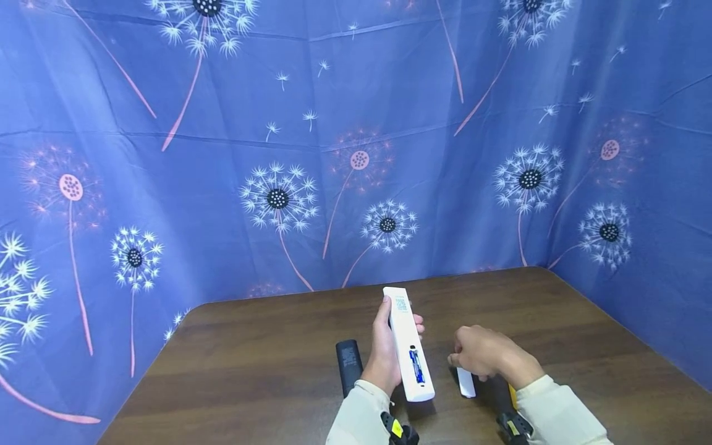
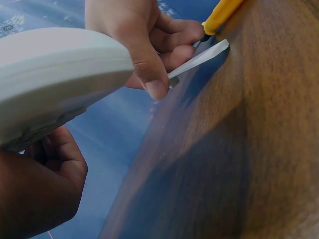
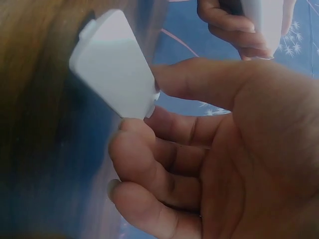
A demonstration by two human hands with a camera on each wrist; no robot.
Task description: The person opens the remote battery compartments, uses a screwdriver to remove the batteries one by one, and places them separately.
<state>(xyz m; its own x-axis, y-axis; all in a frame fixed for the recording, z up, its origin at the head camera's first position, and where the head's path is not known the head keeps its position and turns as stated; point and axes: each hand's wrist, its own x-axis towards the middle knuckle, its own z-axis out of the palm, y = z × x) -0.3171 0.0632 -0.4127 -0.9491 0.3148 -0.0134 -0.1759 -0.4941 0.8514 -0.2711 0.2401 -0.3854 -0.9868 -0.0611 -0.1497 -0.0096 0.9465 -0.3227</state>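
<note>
Item, one white remote control (image 1: 403, 334), held above the table (image 1: 267, 371), about midway between its left and right edges, back turned up and buttons beneath; a printed code (image 1: 400, 304) near the end toward the table's far edge; an uncovered battery compartment (image 1: 412, 348) toward the near end, at least one blue battery (image 1: 416, 366) seated in it.

Item, two hands, well apart from each other; the left hand (image 1: 384, 352) clamped on the remote, thumb along one side and fingers round the other; the right hand (image 1: 489, 353) pinching a small white cover (image 3: 112, 64) by one end, thumb against forefinger, its other end low near the wood, though whether it touches I cannot tell.

Item, one dark slab-shaped device (image 1: 349, 364), lying on the table on the left-edge side of the remote, pale print on its top, its near end hidden behind the left forearm; item, one yellow object (image 2: 222, 17) with a dark tip, near the cover, mostly hidden by the right sleeve (image 1: 562, 411) as seen from the head.

Item, one blue curtain (image 1: 222, 235), dandelion-patterned, hanging beyond the table's far edge.
</note>
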